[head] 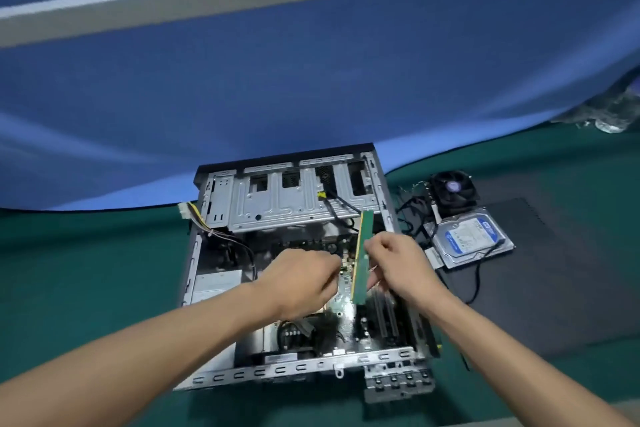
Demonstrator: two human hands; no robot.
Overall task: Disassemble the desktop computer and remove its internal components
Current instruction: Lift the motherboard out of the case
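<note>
An open desktop computer case (214, 288) lies on its side on the green table, its motherboard (344, 302) exposed. My right hand (398, 263) pinches a long green RAM stick (363, 253), held on edge above the board. Just left of the stick, my left hand (301, 279) hovers over the motherboard with fingers curled; whether they touch the stick is hidden. The silver drive cage (277, 204) spans the far end of the case.
To the right of the case, a hard drive (471, 236) with a blue label and a black cooler fan (453, 191) lie on a dark mat (554, 270) among black cables. A blue partition (311, 80) rises behind the table. White connector wires (188, 213) hang at the case's left.
</note>
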